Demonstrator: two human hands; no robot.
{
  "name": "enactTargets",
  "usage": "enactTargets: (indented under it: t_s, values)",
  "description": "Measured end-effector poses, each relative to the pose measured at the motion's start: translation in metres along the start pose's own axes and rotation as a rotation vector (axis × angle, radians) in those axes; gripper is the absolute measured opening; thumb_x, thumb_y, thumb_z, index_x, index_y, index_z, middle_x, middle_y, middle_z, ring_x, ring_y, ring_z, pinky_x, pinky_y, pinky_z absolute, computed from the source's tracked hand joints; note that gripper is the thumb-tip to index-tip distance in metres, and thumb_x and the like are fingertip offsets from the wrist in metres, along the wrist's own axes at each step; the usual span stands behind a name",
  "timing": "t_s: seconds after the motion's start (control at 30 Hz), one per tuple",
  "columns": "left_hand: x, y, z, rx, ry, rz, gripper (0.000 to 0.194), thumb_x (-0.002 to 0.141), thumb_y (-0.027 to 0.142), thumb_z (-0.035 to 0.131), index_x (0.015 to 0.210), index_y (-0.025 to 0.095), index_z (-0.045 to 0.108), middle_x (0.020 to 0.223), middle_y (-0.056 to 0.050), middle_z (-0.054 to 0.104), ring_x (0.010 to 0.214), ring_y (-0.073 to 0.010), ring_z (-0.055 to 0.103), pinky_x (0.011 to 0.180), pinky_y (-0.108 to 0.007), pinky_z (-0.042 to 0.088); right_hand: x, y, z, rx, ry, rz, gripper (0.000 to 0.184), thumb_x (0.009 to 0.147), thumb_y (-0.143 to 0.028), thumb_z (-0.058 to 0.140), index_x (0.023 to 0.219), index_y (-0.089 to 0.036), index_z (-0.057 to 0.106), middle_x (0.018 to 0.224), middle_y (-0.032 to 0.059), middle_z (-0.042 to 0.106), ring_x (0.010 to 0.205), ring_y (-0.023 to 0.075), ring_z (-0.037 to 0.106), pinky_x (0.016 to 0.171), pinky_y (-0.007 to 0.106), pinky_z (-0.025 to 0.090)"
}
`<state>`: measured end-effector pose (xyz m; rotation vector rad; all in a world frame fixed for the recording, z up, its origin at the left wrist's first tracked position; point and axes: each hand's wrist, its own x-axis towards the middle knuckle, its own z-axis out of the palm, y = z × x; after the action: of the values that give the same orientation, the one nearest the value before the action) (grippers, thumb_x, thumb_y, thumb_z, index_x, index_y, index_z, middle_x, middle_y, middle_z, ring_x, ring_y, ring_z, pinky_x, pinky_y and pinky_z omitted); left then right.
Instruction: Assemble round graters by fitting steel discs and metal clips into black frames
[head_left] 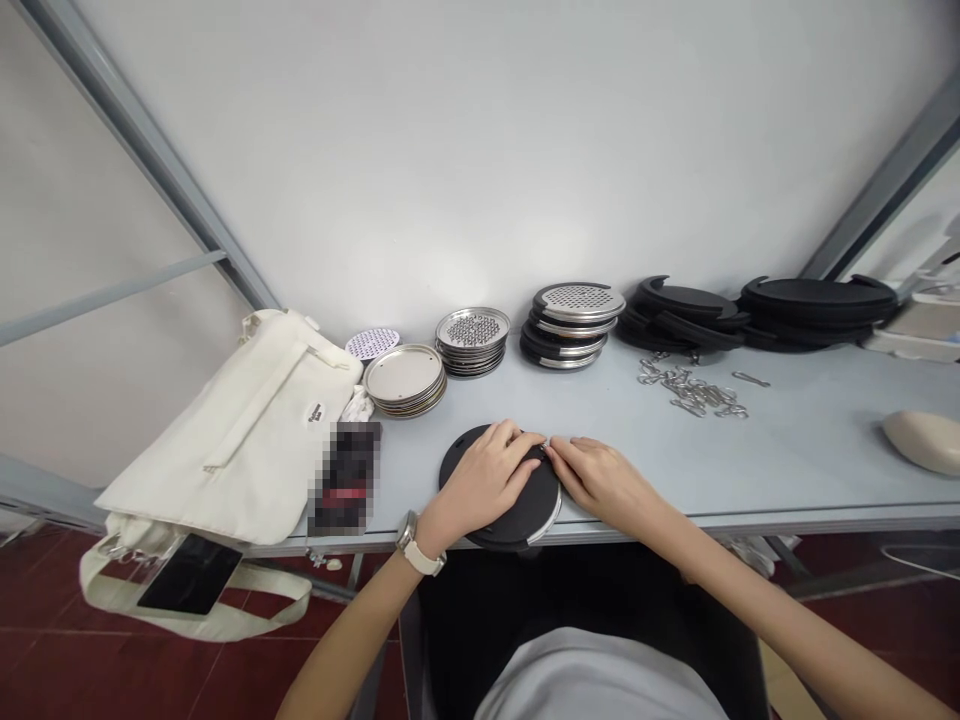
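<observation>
A flat black round disc (525,505) with a silvery rim showing along its lower right lies at the table's front edge. My left hand (487,475), a watch on its wrist, rests over the disc with its fingers bent and gripping near the right side. The fingertips of my right hand (592,470) are pinched together at the disc's upper right rim, touching my left fingers. Between the two hands a small shiny metal piece (544,449) peeks out, mostly hidden. Loose metal clips (694,388) lie in a heap farther right.
Stacked plain metal discs (405,375), perforated metal discs (472,330) and black-rimmed grater discs (574,310) stand along the wall. Black round holders (686,300) and larger ones (817,292) follow. A white bag (247,440) is at left, a beige object (926,440) at right.
</observation>
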<state>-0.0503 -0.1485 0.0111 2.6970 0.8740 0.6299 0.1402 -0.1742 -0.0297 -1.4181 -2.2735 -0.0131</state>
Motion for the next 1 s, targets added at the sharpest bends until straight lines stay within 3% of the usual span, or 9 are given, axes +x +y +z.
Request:
enactTargets:
  t_s: [0.13, 0.57, 1.0]
  values:
    - [0.0002, 0.0011, -0.0008, 0.004, -0.008, -0.003, 0.026, 0.095, 0.023, 0.037, 0.119, 0.021, 0.048, 0.100, -0.006, 0.050, 0.095, -0.0192, 0.049, 0.088, -0.036, 0.043, 0.0007, 0.0017, -0.0019, 0.052, -0.044, 0.028, 0.029, 0.098, -0.025, 0.028, 0.092, -0.017, 0.055, 0.071, 0.0052, 0.062, 0.064, 0.0163, 0.057, 0.061, 0.026, 0.037]
    - [0.0007, 0.0038, -0.0031, -0.006, -0.018, -0.030, 0.022, 0.094, 0.023, 0.041, 0.114, 0.020, 0.050, 0.102, -0.005, 0.051, 0.099, -0.0189, 0.049, 0.090, -0.035, 0.042, 0.0075, 0.0018, -0.0056, 0.136, -0.092, 0.110, 0.037, 0.098, -0.029, 0.029, 0.089, -0.019, 0.063, 0.077, 0.0036, 0.068, 0.067, 0.0155, 0.062, 0.061, 0.025, 0.036]
    - [0.0003, 0.0024, -0.0015, -0.022, -0.005, -0.030, 0.023, 0.094, 0.023, 0.041, 0.115, 0.021, 0.050, 0.100, -0.005, 0.051, 0.097, -0.0191, 0.050, 0.089, -0.035, 0.043, 0.0011, 0.0009, -0.0008, -0.052, -0.015, 0.064, 0.037, 0.097, -0.028, 0.030, 0.075, -0.017, 0.056, 0.061, 0.0035, 0.057, 0.058, 0.0151, 0.053, 0.058, 0.027, 0.030]
